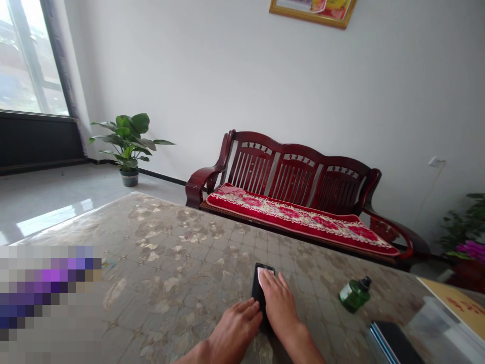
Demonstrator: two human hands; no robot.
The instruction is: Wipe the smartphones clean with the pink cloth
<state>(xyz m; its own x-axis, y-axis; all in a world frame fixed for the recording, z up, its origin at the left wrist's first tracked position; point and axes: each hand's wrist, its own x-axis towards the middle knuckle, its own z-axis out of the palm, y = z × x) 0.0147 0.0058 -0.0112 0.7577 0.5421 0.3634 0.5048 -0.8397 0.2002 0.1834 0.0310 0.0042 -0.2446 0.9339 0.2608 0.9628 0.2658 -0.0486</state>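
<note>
A black smartphone [256,288] lies flat on the patterned tablecloth [182,283]. My left hand [238,326] grips the phone's left edge with its fingers bent and close together. Over the phone's upper part, my right hand [279,299] presses a small whitish cloth [260,273] against the screen. Most of the cloth is hidden beneath the fingers, and both hands cover much of the phone's lower half. Right of my hands stands a green bottle [354,295] with a black cap and a pale label.
At the right front lie a stack of dark, phone-like devices [396,339], a translucent plastic box [435,323] and a yellowish box [456,298]. A pixelated patch covers the left front. Beyond the table stand a red wooden bench [295,172] and a potted plant [129,177].
</note>
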